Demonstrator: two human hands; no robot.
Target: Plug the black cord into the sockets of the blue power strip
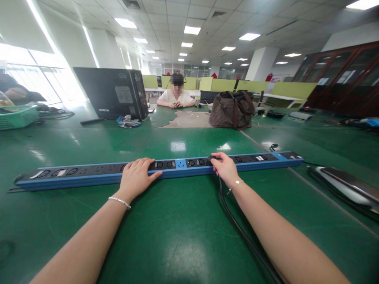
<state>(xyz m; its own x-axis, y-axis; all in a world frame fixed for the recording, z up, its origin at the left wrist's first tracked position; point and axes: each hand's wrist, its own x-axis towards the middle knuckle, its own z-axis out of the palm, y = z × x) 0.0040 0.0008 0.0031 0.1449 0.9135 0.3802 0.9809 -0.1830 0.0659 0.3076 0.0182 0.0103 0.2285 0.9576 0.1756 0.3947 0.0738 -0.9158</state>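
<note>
1. Plug (211, 160), blk, is at a socket on blue-sided power strip (89, 182), just past the blue mid outlet (181, 163) toward worktop's R edge. Fingers hide part of it; can't tell if fully seated.
2. R hand (227, 169): grip closed, thumb + index pinching plug.
3. L hand (135, 177): grip loose, thumb spread from fingers, laid over strip on the other side of that outlet; nothing pinched.
4. Strip lies lengthwise across worktop (148, 228), well short of far edge, approx. parallel to it. Blk cord (234, 221) runs from plug toward near edge.
5. Step in hand, prob.: working plug at socket, L hand bracing strip. In vs. out: unclear.
6. Next move, I'd judge, calls for straight force in line w/ socket, no twist, firm L brace, slack cord.
7. Toward far edge: PC tower (108, 94) + gloves (128, 122) on L side, brown bag (223, 112) R of middle. Person (174, 98) sits at far edge.
</note>
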